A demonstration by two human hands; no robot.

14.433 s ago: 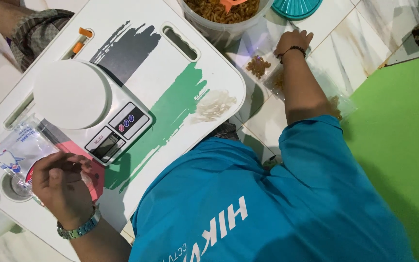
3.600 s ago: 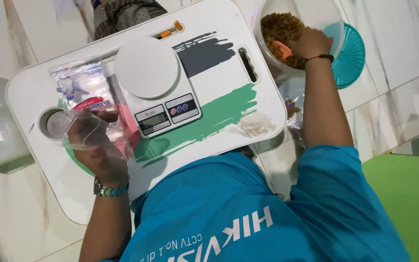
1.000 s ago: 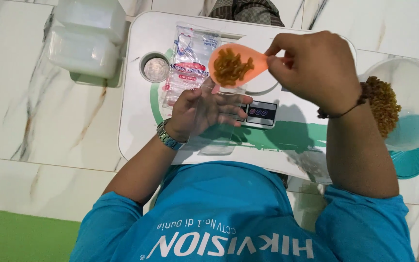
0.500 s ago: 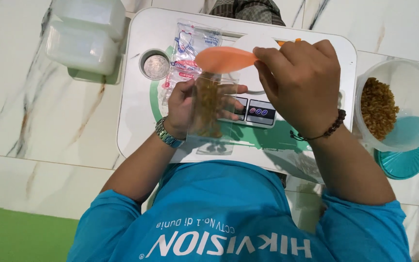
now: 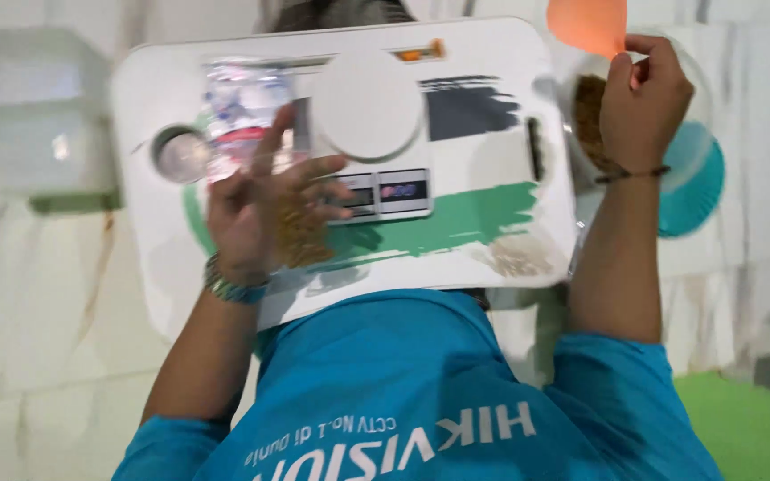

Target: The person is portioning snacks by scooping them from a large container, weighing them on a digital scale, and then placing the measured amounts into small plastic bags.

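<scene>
From up here I'd worry the small clear bag of brown crumbs (image 5: 300, 233), gripped in my left hand (image 5: 256, 214) just beside the white scale (image 5: 369, 125), could spill if it tips, while my right hand (image 5: 642, 98) grips the orange scoop (image 5: 586, 25) over the bowl (image 5: 701, 107), well clear of the scale; a clear red-printed packet stack (image 5: 241, 107) lies beside the scale.

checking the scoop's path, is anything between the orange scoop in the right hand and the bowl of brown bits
Nothing visible. The right hand holds the orange scoop right over the bowl beside the tray; the scale sits off to one side.
</scene>
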